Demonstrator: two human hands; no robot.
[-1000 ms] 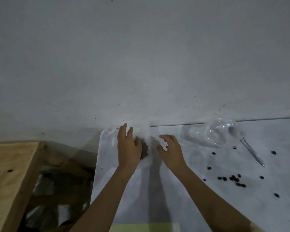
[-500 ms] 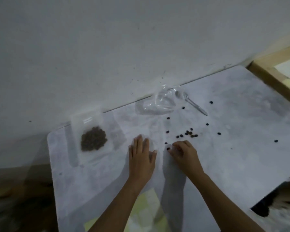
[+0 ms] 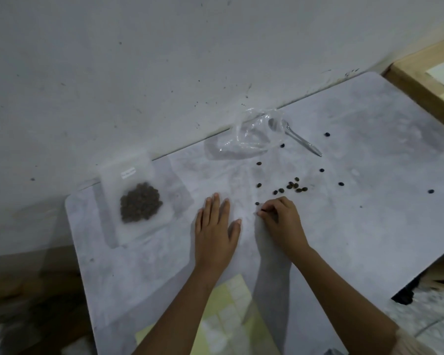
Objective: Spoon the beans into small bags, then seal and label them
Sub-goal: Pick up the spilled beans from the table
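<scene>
A small bag of brown beans (image 3: 139, 201) with a white label lies flat at the table's back left. My left hand (image 3: 215, 231) rests flat, fingers straight, on the pale table (image 3: 369, 226) to the right of that bag. Beside it my right hand (image 3: 280, 221) has its fingers curled, and the fingertips pinch something small and dark at the table top, apparently a bean. Several loose beans (image 3: 292, 187) lie scattered just beyond my right hand. A crumpled clear plastic bag (image 3: 251, 137) lies by the wall, with a metal spoon (image 3: 300, 140) whose bowl sits inside it.
The grey wall (image 3: 164, 73) runs along the table's back edge. A wooden frame (image 3: 426, 83) stands at the far right. A yellow sheet of stickers (image 3: 231, 313) lies at the near edge between my forearms. The table's left edge drops to a dark floor.
A second ago both hands were at the filled bag by the wall. They have left it lying there and moved right; my right hand now pinches at a loose bean.
</scene>
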